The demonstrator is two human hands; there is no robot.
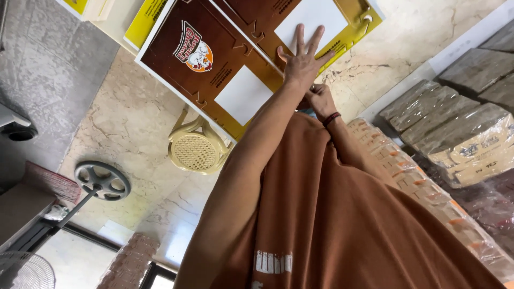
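Observation:
Flat printed cardboard box blanks, brown and yellow with white panels, lie spread at the top of the head view. My left hand [302, 60] presses flat on the upper blank [316, 18], fingers spread, holding nothing. A second blank [214, 64] with a round picture of a chicken lies to its left. My right hand [320, 99], with a dark band on the wrist, is curled just below the yellow edge of the blanks. Whether it grips that edge is hidden by my left forearm. My brown shirt [332, 225] fills the lower middle.
A beige plastic chair [195, 150] stands on the marble floor under the blanks. A fan's round base [101, 180] and a fan head [27, 273] are at the left. Plastic-wrapped stacks of flat cartons [471, 139] and a long row of bundles [417, 182] fill the right.

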